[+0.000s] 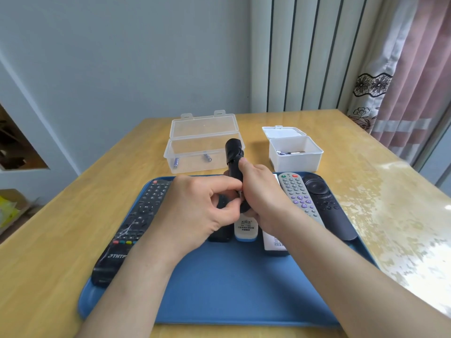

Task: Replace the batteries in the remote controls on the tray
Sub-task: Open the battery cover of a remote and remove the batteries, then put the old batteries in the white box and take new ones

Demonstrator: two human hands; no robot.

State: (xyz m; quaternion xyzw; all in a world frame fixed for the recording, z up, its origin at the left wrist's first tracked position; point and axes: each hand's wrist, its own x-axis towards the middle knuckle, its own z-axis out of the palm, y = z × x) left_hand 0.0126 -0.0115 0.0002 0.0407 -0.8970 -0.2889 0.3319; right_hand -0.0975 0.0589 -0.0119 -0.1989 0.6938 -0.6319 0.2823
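Observation:
My right hand (262,198) grips a black remote (233,157) upright above the blue tray (219,289), thumb pressed on its back. My left hand (202,206) pinches at the remote's lower part with curled fingers; what it pinches is hidden. On the tray lie a long black remote (131,230) at the left, a white remote (246,228) and another black one (219,236) under my hands, a grey remote (296,193) and a dark rounded remote (327,203) at the right.
A clear open box (202,147) with two blue batteries (176,162) stands behind the tray. To its right a white open box (295,152) holds several batteries. The wooden table (61,228) meets the wall; a curtain hangs at the right.

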